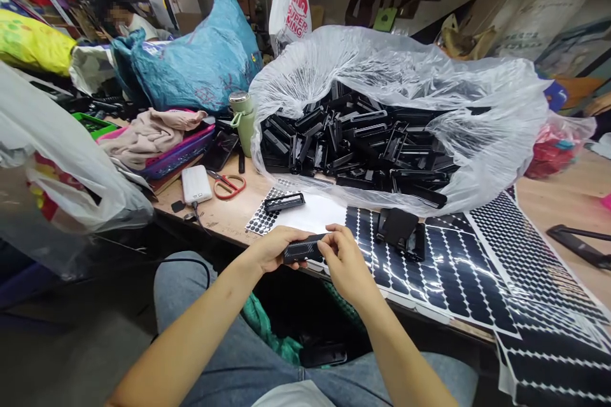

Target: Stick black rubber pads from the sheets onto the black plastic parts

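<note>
My left hand is closed around the left end of a black plastic housing, held level just over the table's front edge. At its other end, the fingers of my right hand pinch and press on the top surface; whether a sticker lies under them I cannot make out. A similar black piece rests on a white sheet with black dots. To the right, more black parts lie on sheets of black stickers.
Behind my hands, a big clear plastic bag holds a heap of black housings. On the left are red-handled scissors, a white power bank with a cable, a green bottle and a blue sack. Another person sits far left.
</note>
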### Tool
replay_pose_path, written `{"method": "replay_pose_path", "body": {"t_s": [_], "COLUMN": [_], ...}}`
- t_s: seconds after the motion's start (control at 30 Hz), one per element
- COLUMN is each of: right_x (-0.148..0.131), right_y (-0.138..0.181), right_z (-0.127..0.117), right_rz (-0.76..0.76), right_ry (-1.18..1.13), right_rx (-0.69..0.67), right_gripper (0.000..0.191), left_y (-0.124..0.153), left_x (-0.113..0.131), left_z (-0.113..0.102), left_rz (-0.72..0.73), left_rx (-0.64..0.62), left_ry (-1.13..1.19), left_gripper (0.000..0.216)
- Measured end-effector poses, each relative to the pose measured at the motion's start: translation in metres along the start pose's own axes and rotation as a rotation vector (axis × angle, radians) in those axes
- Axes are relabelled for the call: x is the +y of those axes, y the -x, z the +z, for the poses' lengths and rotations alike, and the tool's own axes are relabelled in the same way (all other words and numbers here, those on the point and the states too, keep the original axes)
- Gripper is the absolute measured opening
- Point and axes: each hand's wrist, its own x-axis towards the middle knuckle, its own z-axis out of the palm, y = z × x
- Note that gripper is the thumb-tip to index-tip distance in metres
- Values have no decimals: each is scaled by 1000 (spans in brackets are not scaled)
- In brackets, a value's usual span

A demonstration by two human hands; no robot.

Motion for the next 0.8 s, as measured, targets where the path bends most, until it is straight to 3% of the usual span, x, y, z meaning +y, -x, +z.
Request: {"method": "replay_pose_path", "body": {"t_s": [0.23,0.33,0.43,0.53,0.63,0.8], "right_x": [-1,10,29,42,43,42], "right_y": [4,0,-6,-8,-6,-1], "right_z": [3,8,17,32,45,52], "right_rz": [-1,-57,42,180,249,236], "right_ry": [72,130,281,539,732,795], "right_rx": [-1,110,221,146,87,78], "right_gripper": [14,11,18,21,22,22], "left_y": [1,-1,-1,0,0,1], "left_x": [-5,-6,-3,1,2,-2], "left_z": [1,-5,-17,-31,-40,-40], "left_rz": [22,51,131,203,223,228], "left_rx": [6,27,128,222,216,267], "left_ry": [4,-1,-14,-30,-33,10], "left_gripper": [29,29,32,36,38,35]}}
